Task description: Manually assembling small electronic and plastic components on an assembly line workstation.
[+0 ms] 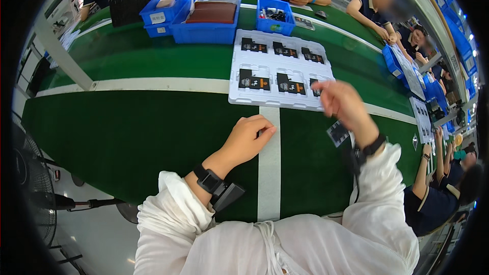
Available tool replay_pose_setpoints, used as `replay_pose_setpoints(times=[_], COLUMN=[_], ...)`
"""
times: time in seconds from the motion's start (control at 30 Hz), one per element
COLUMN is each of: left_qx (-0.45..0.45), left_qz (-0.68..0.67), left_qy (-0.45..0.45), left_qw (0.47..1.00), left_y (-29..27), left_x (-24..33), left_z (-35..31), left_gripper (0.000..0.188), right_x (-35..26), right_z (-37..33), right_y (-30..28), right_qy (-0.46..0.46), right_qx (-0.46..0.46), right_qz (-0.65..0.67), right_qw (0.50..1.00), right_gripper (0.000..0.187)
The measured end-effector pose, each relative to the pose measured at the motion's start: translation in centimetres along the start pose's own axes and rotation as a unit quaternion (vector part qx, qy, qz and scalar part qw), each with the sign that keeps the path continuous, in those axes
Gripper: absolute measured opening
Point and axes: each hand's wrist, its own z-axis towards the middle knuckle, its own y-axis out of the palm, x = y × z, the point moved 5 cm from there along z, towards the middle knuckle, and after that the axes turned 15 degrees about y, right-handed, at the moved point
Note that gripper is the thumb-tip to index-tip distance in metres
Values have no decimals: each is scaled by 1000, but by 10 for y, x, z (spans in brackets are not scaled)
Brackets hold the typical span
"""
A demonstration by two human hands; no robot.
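A white plastic tray (280,104) lies across the pale strip of the bench, with flat, notched black pieces resembling batteries in its pockets. One such black battery (291,84) sits in the near row's middle pocket. My right hand (345,103) reaches over the tray's near right corner, its fingertips closed at the edge of the right-hand black battery (314,87), which they partly cover. My left hand (248,138) rests on the bench by the pale strip, fingers curled in; whatever they hold, if anything, is hidden. Beneath my right hand is a small grey-and-black rectangular piece (337,133).
Behind the tray stand a blue bin (275,25) of small dark parts and a larger blue bin (204,34) with a brown folder-like item. A metal post (66,56) rises at left, near a floor fan (33,173). Several people sit at the far side and right.
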Motion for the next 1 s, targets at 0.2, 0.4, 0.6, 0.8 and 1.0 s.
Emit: replay_pose_setpoints(times=[0.2, 0.4, 0.6, 0.8, 1.0], left_qx=[83, 42, 11, -30, -35], left_qz=[-293, -289, -249, -220, -160], left_qy=[-142, -133, -98, -18, 55], left_qw=[942, 947, 964, 975, 985], left_y=[10, 25, 41, 30, 31], left_x=[-6, 1, 8, 24, 27], left_z=[2, 7, 12, 15, 14], left_gripper=[20, 28, 29, 27, 28], right_x=[67, 81, 80, 84, 89], right_z=[-36, -15, -19, -23, -25], right_y=[68, 75, 78, 79, 80], right_qy=[94, 119, 78, 43, 54], right_qx=[-123, -156, -203, -219, -228], right_qz=[160, 25, -32, -65, -50], right_qw=[975, 980, 975, 973, 971], right_gripper=[19, 19, 17, 17, 13])
